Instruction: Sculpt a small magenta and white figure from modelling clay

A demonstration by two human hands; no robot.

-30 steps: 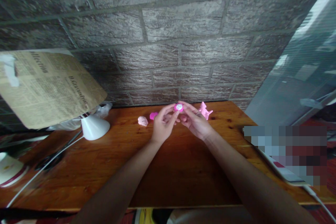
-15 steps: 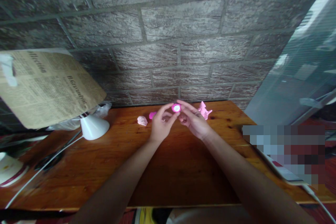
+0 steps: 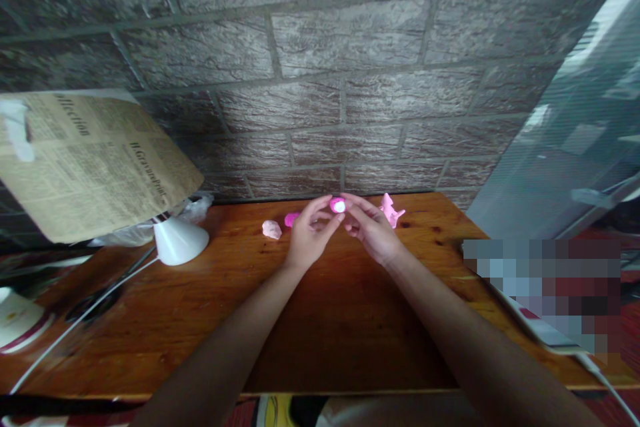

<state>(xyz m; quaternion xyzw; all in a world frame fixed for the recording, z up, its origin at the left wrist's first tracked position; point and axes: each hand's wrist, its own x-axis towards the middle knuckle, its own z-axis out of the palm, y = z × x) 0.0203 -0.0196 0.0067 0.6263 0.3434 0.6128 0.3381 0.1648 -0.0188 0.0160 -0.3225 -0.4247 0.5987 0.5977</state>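
Clay piece [image 3: 338,205], magenta with white patch, lies at two o'clock of the left hand [image 3: 305,240] and ten o'clock of the right hand [image 3: 376,235]; fingers of both hands pinch it above wooden table [image 3: 345,320].

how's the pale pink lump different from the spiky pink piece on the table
The pale pink lump is rounded and compact, while the spiky pink piece has several points sticking out. The lump is paler; the spiky piece is a stronger pink. The lump is in plain view, while the spiky piece is partly hidden by the right hand.
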